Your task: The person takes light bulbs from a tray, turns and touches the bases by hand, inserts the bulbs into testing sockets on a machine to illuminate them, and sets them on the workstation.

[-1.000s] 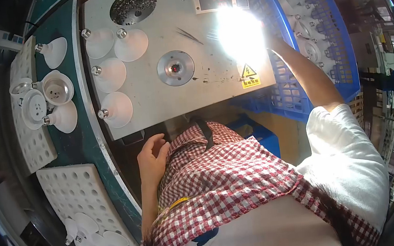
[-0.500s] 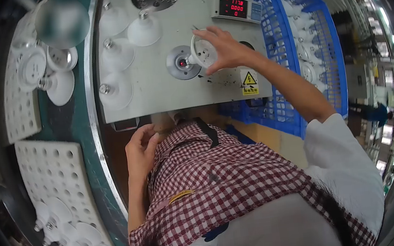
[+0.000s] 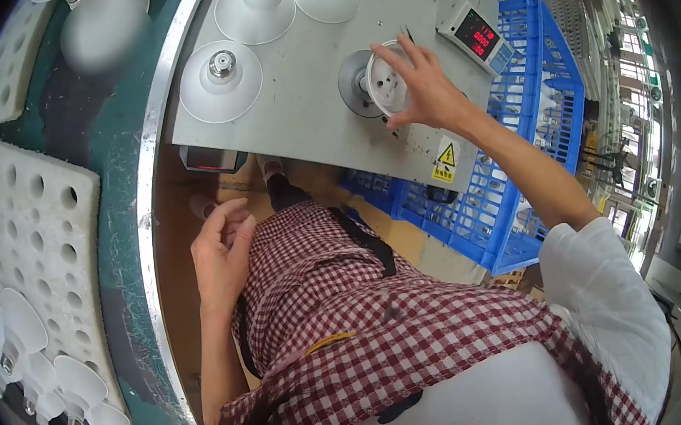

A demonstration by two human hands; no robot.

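My right hand (image 3: 418, 82) grips an open-faced white LED bulb (image 3: 389, 83) by its rim, thumb on one side and fingers on the other. The bulb's inner board faces me. Its base points at a round metal test socket (image 3: 356, 85) in the grey worktop; the hidden tip does not show whether it is seated. Over my lap, beside the worktop's near edge, my left hand (image 3: 224, 255) hangs with loosely bent fingers and holds nothing. Nearest it on the worktop stands a white bulb (image 3: 221, 82), screw base up.
Further white bulbs (image 3: 254, 11) stand on the grey worktop (image 3: 294, 100). A meter with red digits (image 3: 478, 35) sits at its right, beside a blue crate (image 3: 475, 214). To the left, a green bench (image 3: 115, 188) carries a foam tray with holes (image 3: 31, 222) and several bulbs (image 3: 27, 332).
The camera view has turned, so the worktop appears angled and shifted. My right hand keeps its hold on the LED bulb at the socket. My left hand remains beside my lap.
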